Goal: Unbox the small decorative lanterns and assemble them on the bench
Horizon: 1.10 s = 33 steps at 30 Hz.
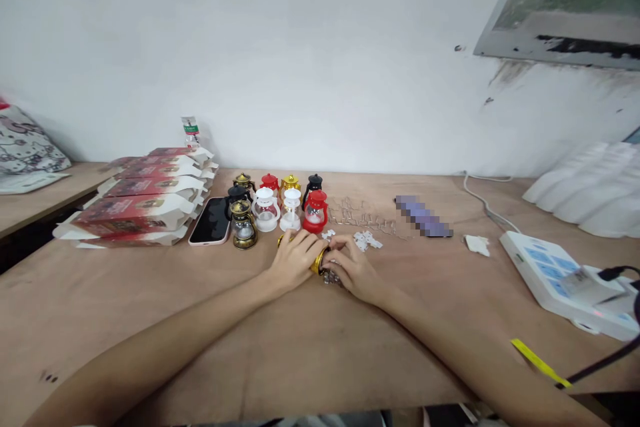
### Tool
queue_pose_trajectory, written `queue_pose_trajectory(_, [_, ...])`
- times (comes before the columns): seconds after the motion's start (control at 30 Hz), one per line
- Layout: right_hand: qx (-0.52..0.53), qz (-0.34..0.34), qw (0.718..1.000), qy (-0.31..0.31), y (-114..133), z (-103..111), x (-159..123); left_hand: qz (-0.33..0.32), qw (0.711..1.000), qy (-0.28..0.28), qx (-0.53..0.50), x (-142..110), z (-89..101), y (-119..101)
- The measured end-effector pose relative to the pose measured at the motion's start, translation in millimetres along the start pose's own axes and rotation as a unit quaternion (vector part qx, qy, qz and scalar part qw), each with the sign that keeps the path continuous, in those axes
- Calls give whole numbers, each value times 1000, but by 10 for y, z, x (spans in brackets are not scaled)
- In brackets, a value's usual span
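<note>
Shiny gold metallic-looking lantern (pixel 318 260) between both hands; matt bare wooden table (pixel 280 347) beneath; glossy black phone (pixel 211 221) left of them

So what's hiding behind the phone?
Behind the phone sits a black-topped toy lantern, with a bronze one further back. The phone covers nothing of them; the wall side of the lanterns is unseen.

Two hands (pixel 300 259) met at one gold lantern (pixel 318 260). Behind stood nine more lanterns (pixel 266 209), beside one phone (pixel 212 221) and five stacked boxes (pixel 150 197).
</note>
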State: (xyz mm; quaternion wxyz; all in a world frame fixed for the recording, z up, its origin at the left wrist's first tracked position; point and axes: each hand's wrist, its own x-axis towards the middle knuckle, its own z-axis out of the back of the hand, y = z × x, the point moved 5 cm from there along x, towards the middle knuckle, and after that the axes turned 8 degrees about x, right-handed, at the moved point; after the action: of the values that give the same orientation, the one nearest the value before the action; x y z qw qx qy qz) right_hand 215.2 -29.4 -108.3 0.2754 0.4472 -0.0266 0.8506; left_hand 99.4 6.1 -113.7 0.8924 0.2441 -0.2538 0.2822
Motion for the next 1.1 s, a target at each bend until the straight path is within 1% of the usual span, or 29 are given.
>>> queue_pose_trajectory(0.1, [2, -3, 1000, 2, -1, -13, -3, 6, 1000, 9, -5, -8, 0, 9])
queue_pose_trajectory(0.23, [10, 6, 1000, -25, 19, 12, -13, 10, 1000, 13, -15, -15, 24, 22])
queue_pose_trajectory(0.53, [17, 34, 999, -33, 61, 21, -21, 39, 999, 3, -31, -30, 46, 59])
queue_pose_trajectory(0.83, [53, 38, 996, -56, 59, 17, -23, 38, 998, -7, -43, -33, 46, 55])
queue_pose_trajectory(1.1, [89, 25, 993, -69, 42, 23, -22, 32, 999, 10, -37, -31, 30, 50])
